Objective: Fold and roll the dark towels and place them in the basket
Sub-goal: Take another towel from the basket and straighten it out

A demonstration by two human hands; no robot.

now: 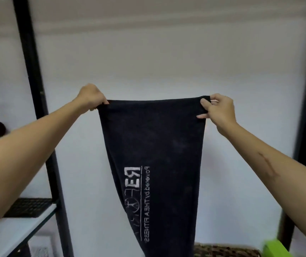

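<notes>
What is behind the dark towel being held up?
Behind the dark towel, held at its top corners by the left hand and right hand, is a plain wall. A woven basket shows at lower right; the towel hides the rest.

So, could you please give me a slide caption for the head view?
Left hand and right hand hold a dark towel up by its top corners.

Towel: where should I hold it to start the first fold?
Keep the two top corners. The towel hangs lengthwise and flat from its top edge, the left hand gripping one corner from the left side, the right hand pinching the other from the right. Bringing those corners together would probably halve it neatly.
</notes>
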